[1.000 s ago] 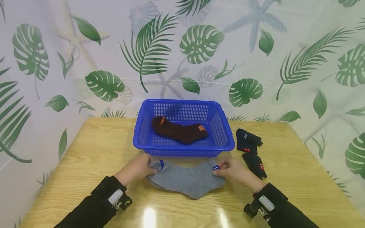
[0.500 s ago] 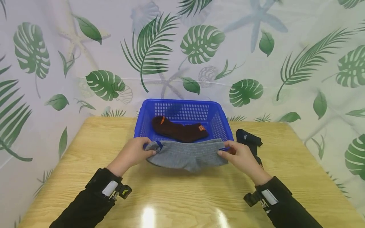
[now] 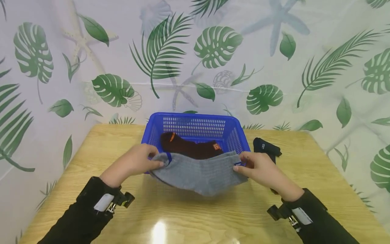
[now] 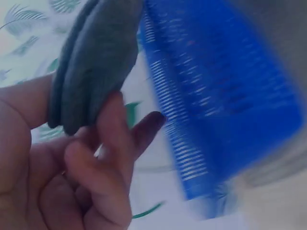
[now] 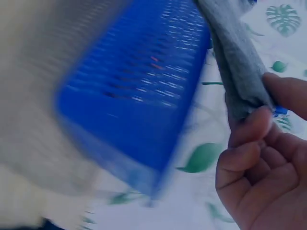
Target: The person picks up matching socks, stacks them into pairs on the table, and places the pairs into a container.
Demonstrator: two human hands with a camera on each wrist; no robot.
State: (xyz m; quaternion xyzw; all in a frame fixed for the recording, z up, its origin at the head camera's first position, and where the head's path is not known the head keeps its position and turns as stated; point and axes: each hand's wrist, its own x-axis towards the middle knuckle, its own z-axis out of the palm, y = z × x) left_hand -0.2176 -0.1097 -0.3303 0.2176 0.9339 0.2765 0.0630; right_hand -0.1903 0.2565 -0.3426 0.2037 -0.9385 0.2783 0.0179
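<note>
A pair of grey socks (image 3: 198,174) with blue marks hangs stretched between both hands, in front of the basket's near side. My left hand (image 3: 135,162) pinches the toe end between thumb and fingers; in the left wrist view the folded grey fabric (image 4: 98,67) sits in its grip. The cuff end, by the blue label, is pinched by my right hand (image 3: 263,169), also seen in the right wrist view with the grey sock (image 5: 240,62). Brown socks (image 3: 192,146) with orange marks lie inside the blue plastic basket (image 3: 195,123), whose front rim the grey socks hide.
Dark socks (image 3: 265,147) lie on the wooden table (image 3: 195,220) to the right of the basket. Another dark piece (image 3: 274,191) is mostly hidden behind the right hand. A leaf-patterned sheet (image 3: 195,61) hangs behind the table.
Both hands have lifted the grey socks from the table toward the basket's front side. Over the last half second, the basket's rear rim has dropped slightly lower in the head view.
</note>
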